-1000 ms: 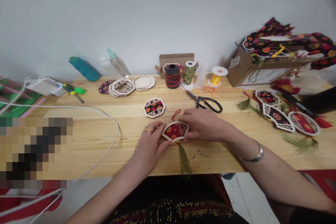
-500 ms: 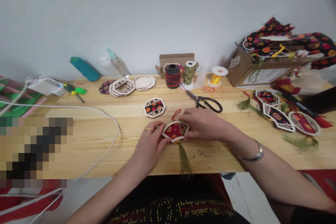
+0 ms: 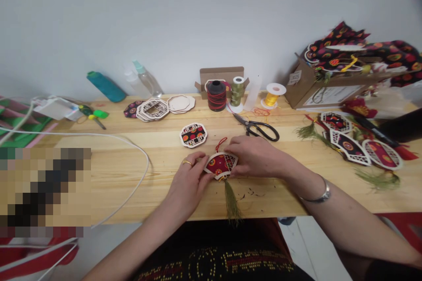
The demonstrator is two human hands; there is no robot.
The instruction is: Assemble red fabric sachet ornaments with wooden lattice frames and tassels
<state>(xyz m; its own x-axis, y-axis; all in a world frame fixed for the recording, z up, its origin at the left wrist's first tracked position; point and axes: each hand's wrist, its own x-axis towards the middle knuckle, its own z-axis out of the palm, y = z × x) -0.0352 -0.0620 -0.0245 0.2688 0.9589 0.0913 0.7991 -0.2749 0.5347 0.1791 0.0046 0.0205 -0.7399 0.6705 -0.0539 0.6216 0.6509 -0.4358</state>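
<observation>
A fan-shaped ornament [image 3: 219, 164] with dark red patterned fabric and a pale frame lies between my hands near the table's front edge. My left hand [image 3: 189, 180] grips its left end between thumb and fingers. My right hand [image 3: 253, 156] has its fingers closed on the right end. A red cord loop [image 3: 220, 142] sticks up from the top, and a green tassel [image 3: 232, 202] hangs from the bottom. Just behind, an octagonal fabric piece [image 3: 193, 135] lies flat. Black-handled scissors [image 3: 262, 131] lie behind my right hand.
Thread spools [image 3: 216, 95] and a small cardboard box [image 3: 221, 71] stand at the back. Stacked wooden frames [image 3: 153, 109] lie back left. Finished ornaments [image 3: 350, 147] and a fabric-filled box [image 3: 305, 81] sit right. A white cable [image 3: 147, 158] curves across the left side.
</observation>
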